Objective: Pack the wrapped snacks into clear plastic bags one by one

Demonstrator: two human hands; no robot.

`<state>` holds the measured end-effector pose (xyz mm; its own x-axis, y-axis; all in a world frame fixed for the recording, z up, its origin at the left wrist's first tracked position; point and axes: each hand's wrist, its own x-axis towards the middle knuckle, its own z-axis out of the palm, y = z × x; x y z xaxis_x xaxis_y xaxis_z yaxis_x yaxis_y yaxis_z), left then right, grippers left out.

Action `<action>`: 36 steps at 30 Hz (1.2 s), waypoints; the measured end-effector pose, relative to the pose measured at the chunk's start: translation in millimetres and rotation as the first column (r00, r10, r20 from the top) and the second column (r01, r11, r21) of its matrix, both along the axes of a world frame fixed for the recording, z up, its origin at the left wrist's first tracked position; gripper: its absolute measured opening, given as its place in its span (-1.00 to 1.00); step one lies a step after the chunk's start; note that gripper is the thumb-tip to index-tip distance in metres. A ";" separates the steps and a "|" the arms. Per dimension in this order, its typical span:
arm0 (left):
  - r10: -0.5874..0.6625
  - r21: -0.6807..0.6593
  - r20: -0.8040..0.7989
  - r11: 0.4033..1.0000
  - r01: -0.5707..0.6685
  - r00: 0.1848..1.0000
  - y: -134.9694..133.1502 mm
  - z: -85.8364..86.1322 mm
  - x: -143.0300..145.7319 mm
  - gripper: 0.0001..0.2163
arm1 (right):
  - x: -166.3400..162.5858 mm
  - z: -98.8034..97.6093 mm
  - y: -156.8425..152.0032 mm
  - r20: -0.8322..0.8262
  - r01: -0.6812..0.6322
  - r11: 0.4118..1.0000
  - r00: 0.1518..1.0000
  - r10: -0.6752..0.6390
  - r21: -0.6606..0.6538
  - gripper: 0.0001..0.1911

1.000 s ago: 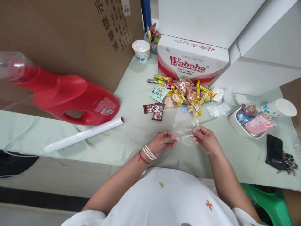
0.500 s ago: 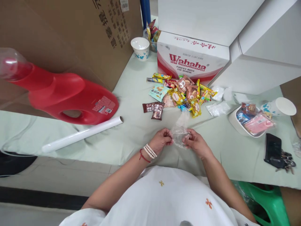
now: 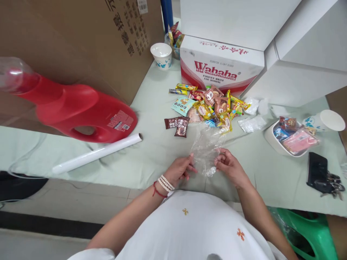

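Observation:
A clear plastic bag (image 3: 205,153), thin and crinkled, is spread between my hands above the table's near side. My right hand (image 3: 230,166) pinches its right edge between thumb and fingers. At the bag's left edge, my left hand (image 3: 179,169) has its fingers apart, the tips close to the plastic; whether they touch it I cannot tell. Just beyond the bag lie two brown cocoa packets (image 3: 181,127) and a heap of wrapped snacks (image 3: 214,104). The bag's far end overlaps the front of that heap.
A red jug (image 3: 89,112) and a white roll (image 3: 97,153) lie on the left. A Wahaba-style carton reading Wahaha (image 3: 222,70) stands behind the snacks. To the right are folded clear bags (image 3: 252,124), a white tub (image 3: 273,141), a paper cup (image 3: 330,121), a phone (image 3: 317,168) and keys (image 3: 334,186).
The plastic bag has gone from bunched up to spread wider. My left hand has moved slightly left and down, its fingers loosening from a pinch. My right hand still pinches the bag.

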<state>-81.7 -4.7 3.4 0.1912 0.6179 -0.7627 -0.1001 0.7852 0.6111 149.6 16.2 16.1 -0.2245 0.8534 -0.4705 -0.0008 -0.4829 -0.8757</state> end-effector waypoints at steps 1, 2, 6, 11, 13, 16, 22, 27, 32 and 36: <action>-0.013 0.011 0.007 1.000 0.013 1.000 -2.5 -1.0 2.5 -0.49 | -1.2 -0.7 -1.5 0.017 -0.010 1.000 1.000 0.010 0.015 -0.40; -0.016 0.026 0.019 1.000 0.015 1.000 -4.5 -2.3 4.6 -0.51 | -1.3 -1.3 -2.4 0.031 -0.015 1.000 0.999 0.014 0.027 -0.39; 0.020 0.056 0.116 0.998 -0.026 0.993 -9.8 -7.4 5.9 -0.60 | 10.8 -5.5 -1.5 0.047 0.051 0.998 0.997 -0.052 0.021 -0.36; 0.052 0.041 0.130 0.998 -0.058 0.990 -13.7 -13.3 1.7 -0.62 | 32.1 -17.9 0.4 0.108 0.110 0.994 0.988 -0.107 -0.017 -0.33; 0.055 0.045 0.112 0.997 -0.060 0.992 -14.4 -15.6 1.9 -0.62 | 35.3 -18.7 -2.4 0.244 0.139 0.988 0.958 -0.153 0.073 -0.38; 0.066 0.038 0.096 0.997 -0.070 0.993 -14.8 -17.3 2.8 -0.61 | 32.7 -7.8 -10.8 0.488 0.165 0.921 0.808 -0.331 0.352 -0.58; 0.060 0.019 0.102 0.998 -0.062 0.993 -14.9 -13.5 3.1 -0.58 | -0.2 15.2 -29.7 0.520 -0.347 0.754 0.854 0.009 0.557 -0.77; 0.044 0.076 0.098 0.996 -0.051 0.994 -16.4 -15.5 3.6 -0.60 | -27.7 -4.0 -39.0 0.656 -0.642 0.557 0.724 0.215 0.526 -0.74; -0.022 0.182 -0.054 0.983 0.031 0.998 -19.4 -16.3 1.2 -0.66 | -28.4 -5.5 -38.6 0.634 -0.728 0.517 0.669 0.389 0.451 -0.83; -0.031 0.392 -0.319 0.906 0.162 0.947 -7.8 -8.8 -3.6 -0.60 | -20.0 -0.3 -38.2 0.650 -0.781 0.477 0.611 0.452 0.403 -0.82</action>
